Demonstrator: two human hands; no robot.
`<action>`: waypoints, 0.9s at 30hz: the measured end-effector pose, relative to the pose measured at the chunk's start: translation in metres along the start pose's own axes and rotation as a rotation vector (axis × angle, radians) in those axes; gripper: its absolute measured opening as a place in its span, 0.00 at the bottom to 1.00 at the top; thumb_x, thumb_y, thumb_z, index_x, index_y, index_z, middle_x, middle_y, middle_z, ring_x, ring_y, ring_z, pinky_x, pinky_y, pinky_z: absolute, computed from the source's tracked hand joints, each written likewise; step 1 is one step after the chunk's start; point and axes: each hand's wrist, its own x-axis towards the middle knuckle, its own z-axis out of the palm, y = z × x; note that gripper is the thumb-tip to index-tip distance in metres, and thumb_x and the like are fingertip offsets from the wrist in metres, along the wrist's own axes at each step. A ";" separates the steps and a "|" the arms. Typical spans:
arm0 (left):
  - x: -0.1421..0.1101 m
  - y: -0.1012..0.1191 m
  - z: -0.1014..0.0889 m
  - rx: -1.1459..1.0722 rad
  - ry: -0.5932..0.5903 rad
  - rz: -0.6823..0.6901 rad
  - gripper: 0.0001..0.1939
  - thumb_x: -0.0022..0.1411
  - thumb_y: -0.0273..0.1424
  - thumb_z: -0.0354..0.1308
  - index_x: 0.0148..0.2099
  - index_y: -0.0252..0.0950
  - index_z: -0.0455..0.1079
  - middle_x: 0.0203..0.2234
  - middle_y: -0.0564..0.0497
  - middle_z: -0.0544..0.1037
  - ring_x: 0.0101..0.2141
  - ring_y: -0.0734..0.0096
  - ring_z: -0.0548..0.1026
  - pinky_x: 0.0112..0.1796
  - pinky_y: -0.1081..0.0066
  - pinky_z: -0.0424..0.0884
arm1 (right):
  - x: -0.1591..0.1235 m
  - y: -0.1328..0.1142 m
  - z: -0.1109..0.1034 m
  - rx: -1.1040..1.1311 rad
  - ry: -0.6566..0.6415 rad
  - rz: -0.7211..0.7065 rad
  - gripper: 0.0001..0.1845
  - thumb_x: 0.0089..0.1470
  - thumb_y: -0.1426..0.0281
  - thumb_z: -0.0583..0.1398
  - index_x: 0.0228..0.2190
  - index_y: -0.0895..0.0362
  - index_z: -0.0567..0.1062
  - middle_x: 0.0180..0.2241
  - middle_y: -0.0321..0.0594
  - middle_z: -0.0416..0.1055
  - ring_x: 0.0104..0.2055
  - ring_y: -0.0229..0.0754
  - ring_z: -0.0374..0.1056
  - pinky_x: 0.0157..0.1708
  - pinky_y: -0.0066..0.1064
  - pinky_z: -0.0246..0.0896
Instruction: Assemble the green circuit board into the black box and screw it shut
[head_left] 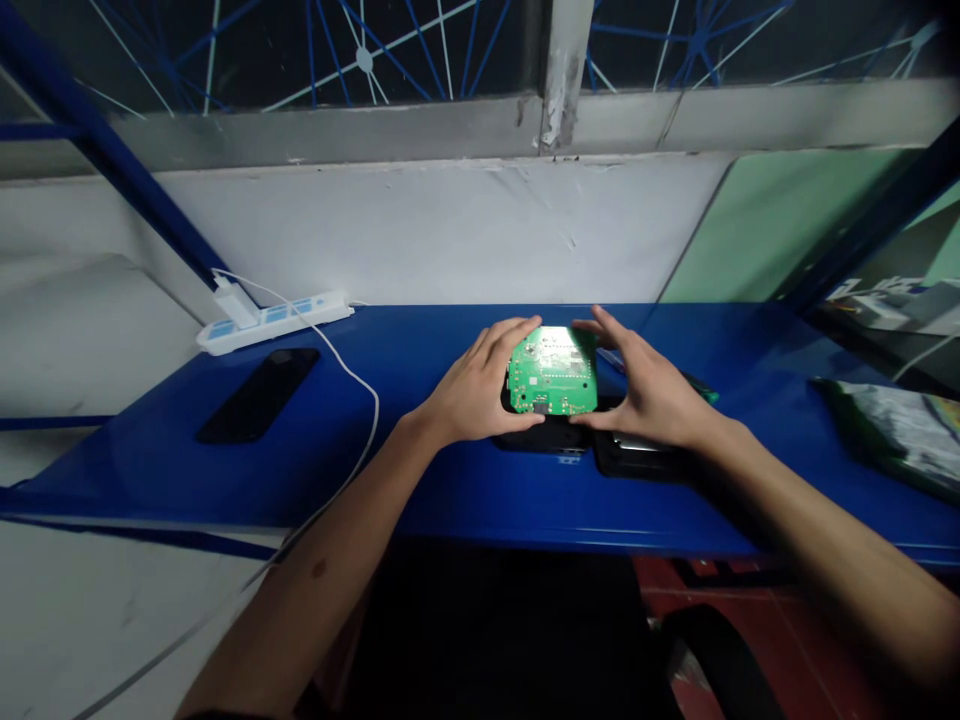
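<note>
A green circuit board [555,372] is held between my two hands, its component side facing me and glare across its upper part. My left hand [480,385] grips the board's left edge, thumb at the lower corner and fingers along the upper left. My right hand [649,390] has its thumb at the lower right corner and its fingers by the upper right edge, the index finger lifted. Below the board lies a black plastic case part [536,438], partly hidden. Beside it, under my right hand, sits another black case part [630,462] with a silvery piece in it.
A dark phone [259,395] lies on the blue table [442,500] at left. Behind it stands a white power strip [277,322] with a charger plugged in; its white cable [371,400] crosses the table near my left forearm. A plastic bag [900,430] is at the right edge.
</note>
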 end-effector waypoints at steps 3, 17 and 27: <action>0.001 0.001 0.000 0.001 0.008 -0.002 0.57 0.52 0.39 0.71 0.74 0.42 0.38 0.66 0.38 0.58 0.66 0.40 0.59 0.63 0.38 0.61 | 0.000 0.000 0.000 0.010 -0.002 0.000 0.69 0.43 0.56 0.72 0.72 0.53 0.37 0.67 0.56 0.60 0.65 0.65 0.63 0.61 0.61 0.63; 0.002 -0.002 0.005 0.067 -0.001 0.012 0.59 0.51 0.42 0.72 0.74 0.46 0.39 0.68 0.39 0.56 0.67 0.36 0.55 0.64 0.37 0.58 | -0.001 -0.004 0.008 0.003 0.019 -0.022 0.67 0.47 0.57 0.69 0.72 0.51 0.32 0.66 0.56 0.59 0.64 0.65 0.64 0.58 0.61 0.67; 0.003 0.006 0.008 0.239 -0.085 0.009 0.57 0.53 0.47 0.71 0.75 0.50 0.40 0.70 0.42 0.54 0.65 0.34 0.56 0.63 0.37 0.52 | 0.000 -0.010 0.010 -0.116 0.015 -0.135 0.69 0.50 0.55 0.68 0.71 0.58 0.27 0.66 0.63 0.57 0.65 0.69 0.61 0.59 0.63 0.65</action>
